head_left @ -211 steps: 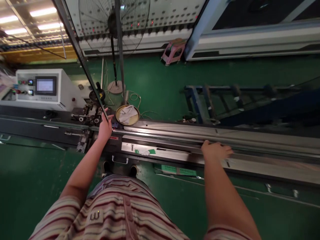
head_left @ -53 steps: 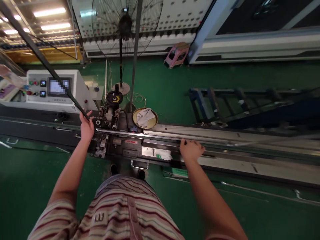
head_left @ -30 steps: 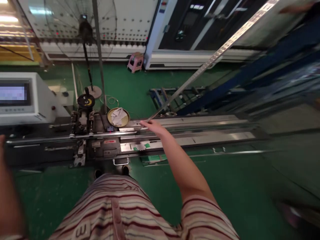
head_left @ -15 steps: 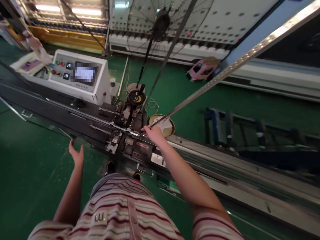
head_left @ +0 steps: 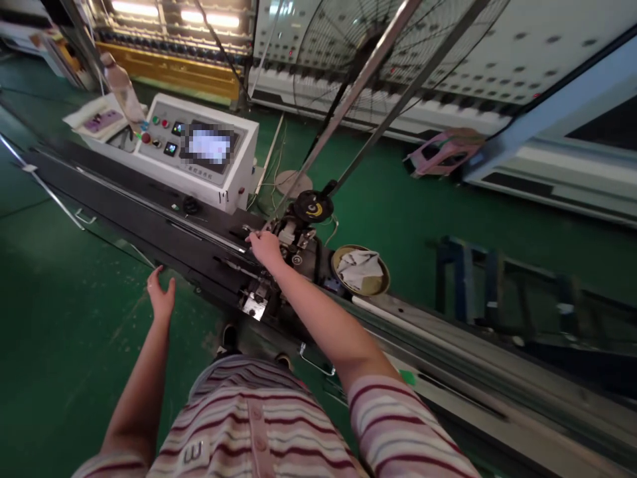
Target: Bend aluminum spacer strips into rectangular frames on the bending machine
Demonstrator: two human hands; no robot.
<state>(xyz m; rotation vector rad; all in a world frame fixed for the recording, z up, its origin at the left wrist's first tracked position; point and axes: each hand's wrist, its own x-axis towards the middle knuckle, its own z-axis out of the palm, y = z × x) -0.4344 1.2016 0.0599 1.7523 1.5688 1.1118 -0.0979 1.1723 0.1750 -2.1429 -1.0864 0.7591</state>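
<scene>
My right hand (head_left: 267,251) reaches across the long dark machine bed (head_left: 199,255), its fingers pinched at the lower end of a long shiny metal strip (head_left: 355,99). The strip slants up and to the right, out of view; its end is hidden at my fingers. Just right of the hand stands a clamp mechanism (head_left: 293,242) with a black handwheel (head_left: 313,207). A second, darker strip (head_left: 405,103) rises beside that wheel. My left hand (head_left: 162,297) is open, thumb and fingers apart, near the bed's front edge; whether the fingertips touch it I cannot tell.
A white control box (head_left: 186,149) with a lit screen stands behind the bed, a bottle (head_left: 122,89) on its left. Right of the mechanism sits a round tub (head_left: 343,255) with a pale cloth. Farther back are a large fan (head_left: 368,50), a pink stool (head_left: 442,153) and a blue rack (head_left: 465,279).
My right hand has moved left along the bed with the metal strip, which now rises more steeply, left of the handwheel. My left hand stays open near the edge. The view has shifted.
</scene>
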